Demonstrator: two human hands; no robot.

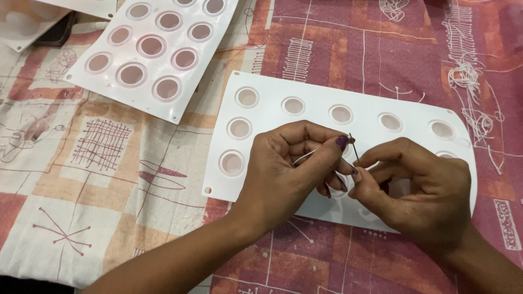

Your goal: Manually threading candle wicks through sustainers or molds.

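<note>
The grip of the right hand (419, 190) is a closed pinch: thumb and forefinger hold a thin needle (353, 147) by its lower part, the point standing nearly upright above the fingertips. The left hand (289, 169) is pinched shut too, thumb and forefinger closed on a fine white thread (303, 157) whose loose end trails back across the palm, and its thumb tip sits just beside the top of the needle. Both hands hover over the near long edge of a white mould tray (272, 95) with round wells, which lies flat on a cloth-covered worktop (109, 179), toward its right half. The hands hide the tray's near middle wells; its far row and left end show bare. A second white mould tray (109, 41) lies tilted at the worktop's far left, its near corner close to the first tray's far left corner but apart from it. A dark flat object (57, 32) sits under another white sheet at the far left corner. Loose white threads (468, 81) lie tangled toward the far right edge. Open cloth stretches along the near left of the worktop, beside the left forearm.
</note>
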